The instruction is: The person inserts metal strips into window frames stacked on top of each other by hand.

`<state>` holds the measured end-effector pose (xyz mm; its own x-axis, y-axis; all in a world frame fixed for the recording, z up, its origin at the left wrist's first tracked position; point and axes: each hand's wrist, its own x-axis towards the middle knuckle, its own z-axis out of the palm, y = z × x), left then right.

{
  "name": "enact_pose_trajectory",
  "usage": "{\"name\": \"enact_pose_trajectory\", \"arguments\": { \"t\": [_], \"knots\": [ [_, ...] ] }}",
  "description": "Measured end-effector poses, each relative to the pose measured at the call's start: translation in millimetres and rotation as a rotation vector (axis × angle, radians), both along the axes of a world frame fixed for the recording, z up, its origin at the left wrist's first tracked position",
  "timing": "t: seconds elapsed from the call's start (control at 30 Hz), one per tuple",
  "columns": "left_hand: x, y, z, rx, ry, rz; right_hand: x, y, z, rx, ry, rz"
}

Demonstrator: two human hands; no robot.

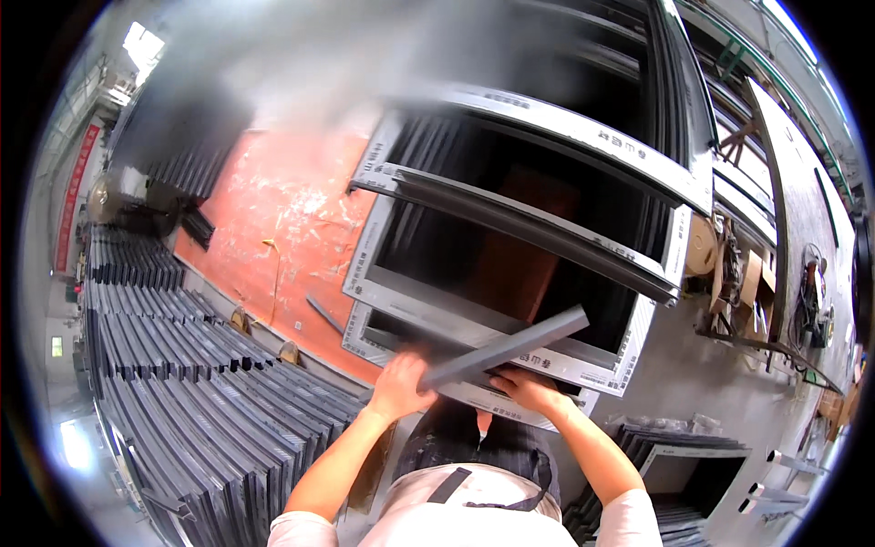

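My left hand (399, 387) is closed around the lower end of a flat grey metal bar (510, 346), slightly smeared by motion. The bar slants up to the right across the nearest window frames. Under it, my right hand (530, 388) has its fingers curled over the near rail of a dark metal window frame (483, 398); some fingertips are hidden. Several such frames lie stacked in front of me, edged in white printed film. One upper window frame (529, 219) crosses the middle of the stack.
An orange-red surface (273, 219) spreads left of the stack, a thin grey strip (325, 314) lying on it. Long rows of dark metal profiles (228, 428) stand at the left. More frames (693, 451) lean at the lower right, near cardboard pieces (749, 283). A grey blur covers the upper left.
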<state>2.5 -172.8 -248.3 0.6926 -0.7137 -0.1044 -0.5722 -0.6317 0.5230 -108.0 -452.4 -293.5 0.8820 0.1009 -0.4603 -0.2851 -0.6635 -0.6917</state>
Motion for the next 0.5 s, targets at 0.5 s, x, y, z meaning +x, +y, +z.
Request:
{"name": "enact_pose_trajectory", "arguments": {
  "t": [0.5],
  "knots": [
    [15.9,-5.0,-10.7,0.062,0.015,-0.091,-3.2,26.9,-13.2,0.026,-0.007,-0.166]
  ]
}}
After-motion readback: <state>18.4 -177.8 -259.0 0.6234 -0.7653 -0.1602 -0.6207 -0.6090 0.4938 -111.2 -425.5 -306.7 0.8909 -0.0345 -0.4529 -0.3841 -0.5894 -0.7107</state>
